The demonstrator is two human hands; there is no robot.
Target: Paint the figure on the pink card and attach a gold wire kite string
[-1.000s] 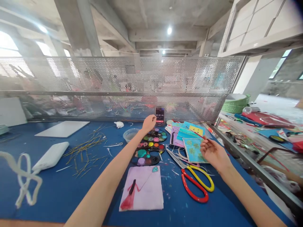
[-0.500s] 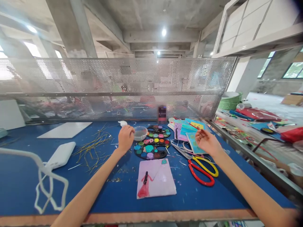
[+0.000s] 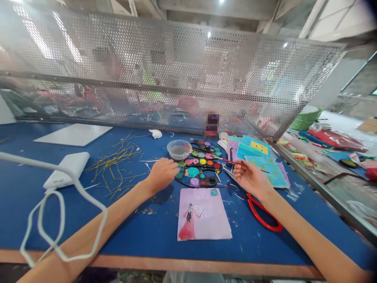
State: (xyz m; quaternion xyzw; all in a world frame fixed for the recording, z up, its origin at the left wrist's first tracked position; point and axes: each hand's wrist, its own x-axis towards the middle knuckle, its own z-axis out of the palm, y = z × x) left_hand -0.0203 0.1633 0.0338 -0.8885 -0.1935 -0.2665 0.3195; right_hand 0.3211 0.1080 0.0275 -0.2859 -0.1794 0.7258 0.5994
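Observation:
My right hand is closed around a thin red paintbrush, whose tip points left toward the black paint palettes. My left hand is curled at the left edge of the nearer palette; its fingertips are hidden, so what they grip cannot be made out. Behind it stands a clear round tub of greyish water. A second palette lies beyond. In front is a pink-lilac square panel painted with a red-dressed figure and a teal patch. Red-handled scissors lie partly under my right hand.
Painted cards are piled at the right. Dry yellow stalks, a white power bank with a looping cable, and a white board lie leftward. A perforated metal screen closes off the back.
My left hand has come down and right, from beside the water tub to the palette's edge. The right hand has shifted leftward, lowering the brush toward the palettes. The view has tilted down.

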